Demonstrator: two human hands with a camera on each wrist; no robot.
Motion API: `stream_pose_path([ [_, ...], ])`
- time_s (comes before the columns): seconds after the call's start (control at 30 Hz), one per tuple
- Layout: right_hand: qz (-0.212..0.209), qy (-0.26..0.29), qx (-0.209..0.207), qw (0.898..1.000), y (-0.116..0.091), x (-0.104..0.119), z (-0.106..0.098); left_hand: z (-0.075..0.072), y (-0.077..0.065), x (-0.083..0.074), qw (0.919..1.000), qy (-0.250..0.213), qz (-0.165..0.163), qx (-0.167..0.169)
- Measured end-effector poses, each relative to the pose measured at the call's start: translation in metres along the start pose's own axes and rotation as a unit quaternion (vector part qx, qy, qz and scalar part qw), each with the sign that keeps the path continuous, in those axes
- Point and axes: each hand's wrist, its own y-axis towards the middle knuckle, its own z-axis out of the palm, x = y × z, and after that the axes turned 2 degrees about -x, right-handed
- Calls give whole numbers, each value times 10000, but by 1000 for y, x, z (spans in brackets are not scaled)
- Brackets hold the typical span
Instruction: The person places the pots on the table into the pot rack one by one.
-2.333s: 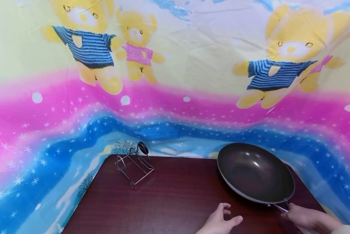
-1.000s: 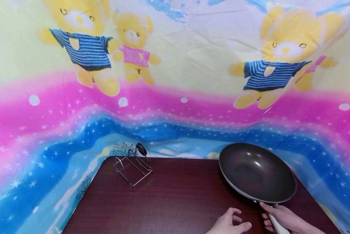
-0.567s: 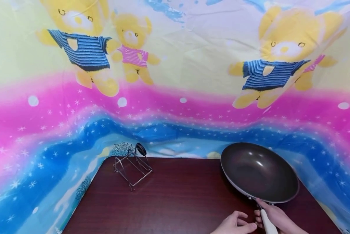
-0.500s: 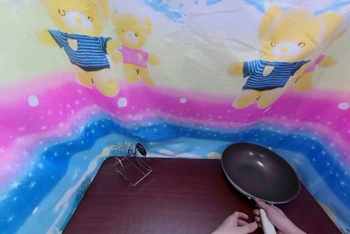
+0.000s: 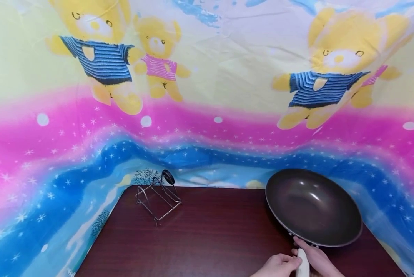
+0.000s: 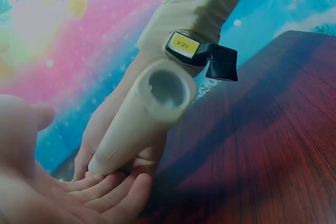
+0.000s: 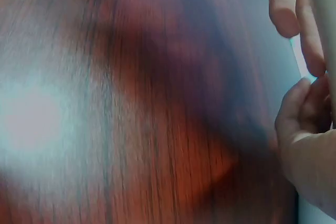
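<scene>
A dark non-stick wok with a silver outer edge is at the right side of the table in the head view, tilted with its inside showing. Its pale handle points toward me. The right hand grips the handle near the wok, thumb along the top. At the handle's left side is the left hand; in the left wrist view its fingers are extended beneath the handle, at or very near it. The right wrist view catches only the handle's edge and parts of the hands. Whether the wok's base touches the table is hidden.
A small metal wire rack with a black disc on it stands at the table's back left. The dark red wooden table has a patterned bear cloth behind it and around its sides. A strapped wrist camera sits on the right sleeve.
The right hand has shifted left and swung the handle round toward me, and the wok has turned slightly right. The left hand has moved right, up to the handle. The rack has stayed put.
</scene>
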Motion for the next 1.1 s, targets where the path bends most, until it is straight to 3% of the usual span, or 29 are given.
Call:
stream_pose_path([
  [0.27, -139, 247, -978, 9948, 6, -7, 21, 0, 1, 2, 10000, -28, 56, -55],
  [0.53, -89, 466, -1225, 9913, 13, -11, 33, -3, 3, 7, 9993, -369, -56, 81],
  [0.77, -266, 1090, -1472, 9827, 20, -14, 40, -7, 4, 11, 9993, -278, -248, 72],
  [0.9, -316, 1114, -1635, 9797, 22, -14, 44, -12, 5, 16, 9993, -21, -298, 232],
  [1.07, -365, 1052, -1851, 9764, 21, -16, 44, -15, 8, 25, 9966, -361, -236, 709],
  [1.1, -361, 1073, -1854, 9761, 21, -16, 43, -14, 8, 27, 9948, -614, -256, 769],
])
